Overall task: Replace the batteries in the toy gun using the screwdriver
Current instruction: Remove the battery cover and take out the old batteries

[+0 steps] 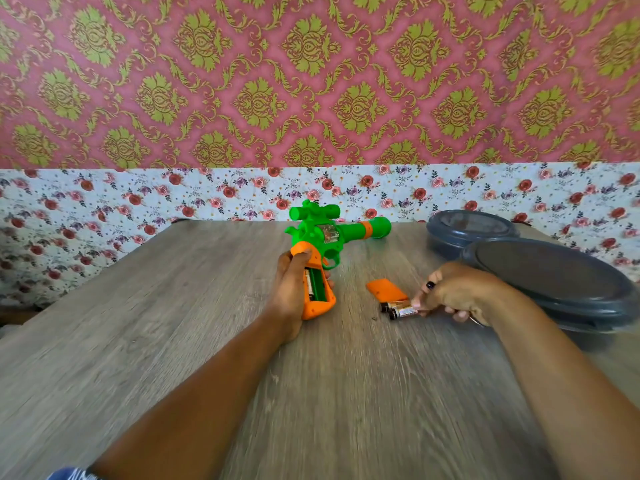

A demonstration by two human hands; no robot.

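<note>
A green and orange toy gun (332, 233) lies on the wooden table (207, 306), barrel pointing right. My left hand (291, 292) grips its orange handle, whose battery compartment (315, 285) stands uncovered with one battery visible inside. The orange compartment cover (386, 291) lies on the table to the right. Just below it lie two batteries (398, 309). My right hand (457, 294) rests beside them, fingertips touching the nearer battery, with a dark-tipped tool, apparently the screwdriver (430, 285), tucked in its fingers; a thin metal part sticks out under the palm.
Two dark grey round containers with lids stand at the right: one at the back (471, 230), a larger one (554, 282) close behind my right wrist. A floral-papered wall runs along the table's far edge.
</note>
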